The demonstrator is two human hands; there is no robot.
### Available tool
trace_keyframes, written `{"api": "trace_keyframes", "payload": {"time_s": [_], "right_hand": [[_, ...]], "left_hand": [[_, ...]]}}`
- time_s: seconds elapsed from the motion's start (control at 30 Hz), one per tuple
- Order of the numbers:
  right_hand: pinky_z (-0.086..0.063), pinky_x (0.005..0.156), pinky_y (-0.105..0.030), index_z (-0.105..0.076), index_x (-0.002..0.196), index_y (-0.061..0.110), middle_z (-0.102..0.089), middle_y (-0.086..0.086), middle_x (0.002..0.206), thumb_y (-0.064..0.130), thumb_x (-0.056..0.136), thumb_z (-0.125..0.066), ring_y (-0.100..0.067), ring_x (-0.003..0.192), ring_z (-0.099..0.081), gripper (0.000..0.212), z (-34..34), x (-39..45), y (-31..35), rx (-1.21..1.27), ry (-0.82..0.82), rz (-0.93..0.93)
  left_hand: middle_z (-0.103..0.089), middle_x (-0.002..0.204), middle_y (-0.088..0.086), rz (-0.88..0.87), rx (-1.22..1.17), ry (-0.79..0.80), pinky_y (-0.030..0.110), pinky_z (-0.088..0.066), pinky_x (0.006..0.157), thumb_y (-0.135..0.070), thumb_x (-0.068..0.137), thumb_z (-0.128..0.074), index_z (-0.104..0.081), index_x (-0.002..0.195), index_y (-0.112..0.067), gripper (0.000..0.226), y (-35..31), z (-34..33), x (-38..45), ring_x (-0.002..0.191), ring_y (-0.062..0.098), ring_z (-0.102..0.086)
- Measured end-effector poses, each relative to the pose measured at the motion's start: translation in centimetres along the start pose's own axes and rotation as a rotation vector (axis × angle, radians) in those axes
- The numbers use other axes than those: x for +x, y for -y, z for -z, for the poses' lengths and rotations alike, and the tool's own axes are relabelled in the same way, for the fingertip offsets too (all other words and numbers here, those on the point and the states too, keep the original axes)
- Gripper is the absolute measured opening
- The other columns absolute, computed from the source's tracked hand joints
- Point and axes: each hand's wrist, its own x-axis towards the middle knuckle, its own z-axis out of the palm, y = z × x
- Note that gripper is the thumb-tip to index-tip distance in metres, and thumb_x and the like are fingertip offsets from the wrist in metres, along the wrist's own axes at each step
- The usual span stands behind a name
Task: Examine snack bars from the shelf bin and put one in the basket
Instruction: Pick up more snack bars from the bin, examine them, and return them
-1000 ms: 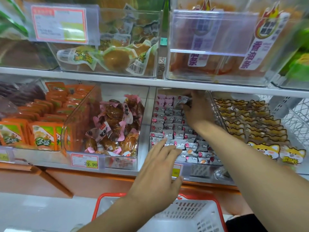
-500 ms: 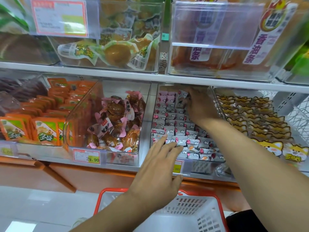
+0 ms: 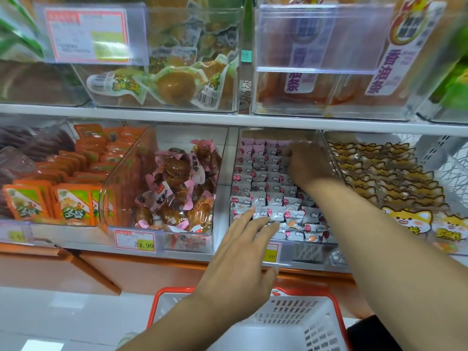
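Small wrapped snack bars (image 3: 268,198) fill a clear shelf bin (image 3: 234,173). Right hand (image 3: 307,164) reaches deep among the rear bars, fingers curled; grasp indiscernible. Left hand (image 3: 240,272), fingers straight and spread, hovers before the bin, above a red-rimmed basket (image 3: 291,323).

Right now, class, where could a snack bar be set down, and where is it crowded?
The white basket below shows bare mesh between its red rim and the left hand. The bin of pink-and-white snack bars is packed in rows, and the right hand fills its back corner.
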Motion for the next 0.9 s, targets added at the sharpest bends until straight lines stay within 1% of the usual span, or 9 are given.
{"api": "trace_keyframes", "payload": {"time_s": [0.1,0.2,0.27,0.37,0.43,0.53,0.6,0.7,0.9], "right_hand": [[-0.032,0.115,-0.048,-0.07,0.086,0.016,-0.071,-0.007,0.103,0.0,0.092,-0.057,-0.029,0.11,-0.06,0.021,0.1,-0.3,0.3,0.196,-0.084,-0.019],[-0.048,0.085,-0.038,-0.066,0.1,0.007,-0.066,-0.016,0.102,0.004,0.1,-0.047,-0.033,0.102,-0.063,0.02,1.0,-0.2,0.7,0.425,-0.228,-0.107],[-0.046,0.093,-0.044,-0.065,0.112,-0.006,-0.067,-0.027,0.113,0.009,0.103,-0.044,-0.04,0.108,-0.062,0.027,1.8,0.2,0.6,0.439,-0.328,-0.171],[-0.049,0.083,-0.039,-0.069,0.104,-0.008,-0.071,-0.027,0.106,0.01,0.101,-0.05,-0.039,0.099,-0.067,0.026,2.7,-0.1,-0.1,0.589,-0.493,-0.285],[-0.042,0.077,-0.03,-0.067,0.099,0.0,-0.07,-0.021,0.1,0.007,0.099,-0.051,-0.03,0.093,-0.064,0.017,2.9,-1.3,-0.2,0.754,-0.566,-0.374],[-0.047,0.083,-0.037,-0.057,0.11,0.005,-0.064,-0.019,0.105,0.003,0.1,-0.047,-0.03,0.097,-0.061,0.015,3.3,-3.9,0.4,1.005,-0.594,-0.383],[-0.055,0.091,-0.043,-0.056,0.107,0.015,-0.066,-0.011,0.106,0.009,0.103,-0.051,-0.033,0.104,-0.065,0.01,3.9,-6.4,1.4,1.257,-0.547,-0.416],[-0.061,0.084,-0.031,-0.06,0.1,0.017,-0.075,0.002,0.096,0.007,0.102,-0.053,-0.015,0.091,-0.074,0.012,4.5,-10.5,2.9,1.529,-0.31,-0.451],[-0.061,0.077,-0.025,-0.064,0.104,0.006,-0.075,-0.01,0.103,0.01,0.1,-0.059,-0.014,0.086,-0.076,0.008,4.5,-14.8,3.6,1.723,0.038,-0.558]], "left_hand": [[-0.012,0.16,-0.023,0.0,-0.017,-0.011,0.018,0.011,0.111,-0.042,0.093,-0.058,-0.018,0.152,-0.043,0.071,0.1,0.1,-0.2,0.147,-0.005,0.017],[-0.001,0.162,-0.026,0.01,-0.047,-0.045,0.016,0.01,0.11,-0.042,0.094,-0.059,-0.018,0.151,-0.046,0.07,-0.1,0.4,-0.5,0.147,-0.008,0.019],[-0.003,0.161,-0.028,0.012,-0.086,-0.08,0.014,0.007,0.111,-0.04,0.094,-0.059,-0.024,0.149,-0.045,0.065,-0.2,1.0,-0.6,0.148,-0.009,0.014],[-0.024,0.152,-0.032,0.026,-0.176,-0.17,0.004,0.0,0.112,-0.039,0.093,-0.058,-0.037,0.143,-0.043,0.055,-0.3,2.4,-0.7,0.144,-0.014,-0.009],[-0.038,0.135,-0.04,0.091,-0.305,-0.226,-0.004,-0.014,0.103,-0.037,0.092,-0.061,-0.044,0.134,-0.048,0.046,-0.5,3.1,-0.8,0.133,-0.017,-0.028],[-0.056,0.109,-0.035,0.278,-0.596,-0.259,0.0,-0.038,0.084,-0.035,0.092,-0.069,-0.055,0.118,-0.048,0.032,-0.6,3.8,-0.8,0.106,-0.012,-0.054],[-0.064,0.108,-0.028,0.406,-0.805,-0.269,0.01,-0.049,0.078,-0.037,0.091,-0.07,-0.057,0.115,-0.046,0.029,-0.4,4.1,-0.6,0.095,-0.005,-0.064],[-0.071,0.112,-0.019,0.532,-1.029,-0.278,0.028,-0.059,0.083,-0.039,0.093,-0.066,-0.058,0.12,-0.043,0.029,0.1,4.5,-0.6,0.094,0.004,-0.072],[-0.079,0.097,-0.004,0.617,-1.227,-0.349,0.027,-0.06,0.084,-0.025,0.099,-0.061,-0.068,0.119,-0.022,0.022,1.0,4.7,-0.7,0.094,0.016,-0.076]]}}
